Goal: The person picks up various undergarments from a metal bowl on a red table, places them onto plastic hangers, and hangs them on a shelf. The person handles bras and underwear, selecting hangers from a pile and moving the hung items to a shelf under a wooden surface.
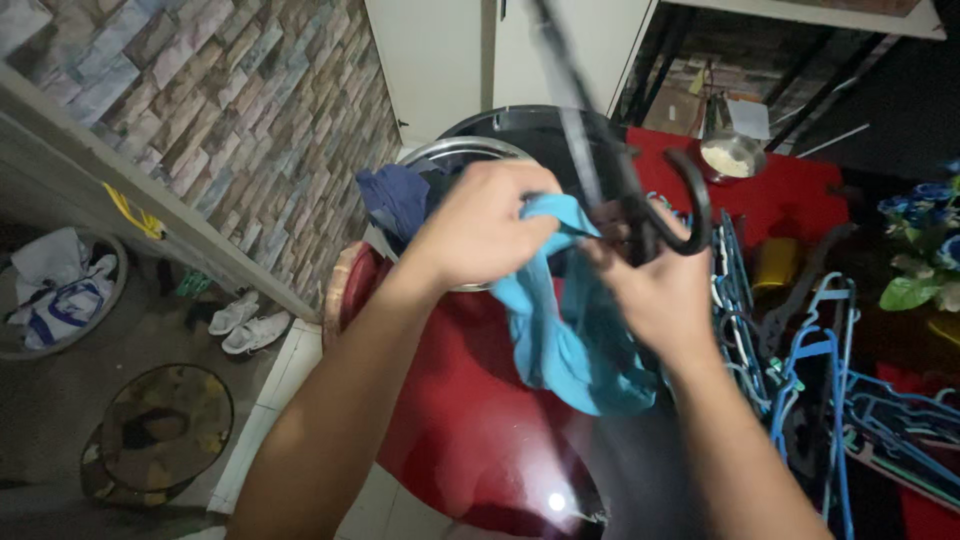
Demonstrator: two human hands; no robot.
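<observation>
In the head view, a light blue cloth (575, 330) is held up between both hands above a red, glossy washing machine (470, 420). The left hand (480, 225) is closed around the upper edge of the cloth, its fingers curled in over the fabric, so that the top of the cloth is bunched inside the fist. The right hand (655, 290) is also closed: the right edge of the cloth is pinched in it, and a black hanger (680, 205) is gripped in the same hand, its curved hook rising above the fingers and a thin dark rod running up and to the far left out of the picture. The rest of the cloth is left hanging down between the two forearms, just over the machine's top. Behind the hands, at the far side, the round steel-rimmed drum opening (460, 155) is seen, with a dark blue garment (395, 200) lying at its left edge. To the right, a bunch of blue hangers (830, 390) is stacked near the right forearm. On the floor at the left, a pair of white shoes (245, 325) is set beside a stone-patterned wall (230, 110), and a basin of white laundry (60, 290) is placed further left.
</observation>
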